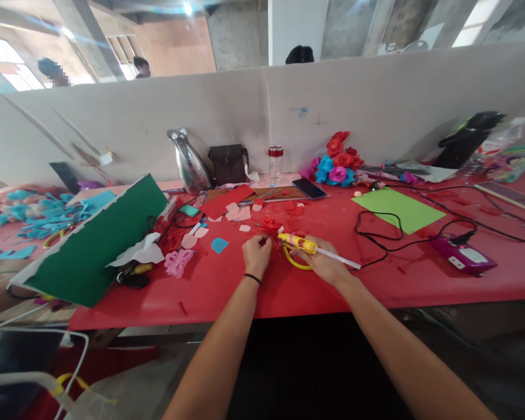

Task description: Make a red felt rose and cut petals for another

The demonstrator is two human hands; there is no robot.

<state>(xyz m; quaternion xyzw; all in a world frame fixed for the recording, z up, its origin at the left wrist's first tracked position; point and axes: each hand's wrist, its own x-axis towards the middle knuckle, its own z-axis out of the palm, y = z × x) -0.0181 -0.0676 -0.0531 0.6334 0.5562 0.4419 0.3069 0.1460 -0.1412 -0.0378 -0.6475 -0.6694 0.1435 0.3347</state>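
Observation:
My right hand (326,261) is wrapped round a yellow hot glue gun (304,241), and a clear glue stick (339,257) juts from its rear to the right. The gun's nozzle points left, close to my left hand (256,256). That hand, with a black band at the wrist, pinches the edge of a red paper flower (269,225); its fingertips are partly hidden. Under the gun a yellow loop (298,265) lies by my right hand, and I cannot tell if it is a scissors handle. Pink paper petals (237,211) and a blue petal (219,245) lie left of the flower.
A green board (100,245) leans at left. Black cords run right to a purple power strip (464,256), near a lime-green sheet (398,209). Behind stand a steel jug (190,163), a glass jar (275,166) and paper flowers (338,163). A phone (308,188) lies in front.

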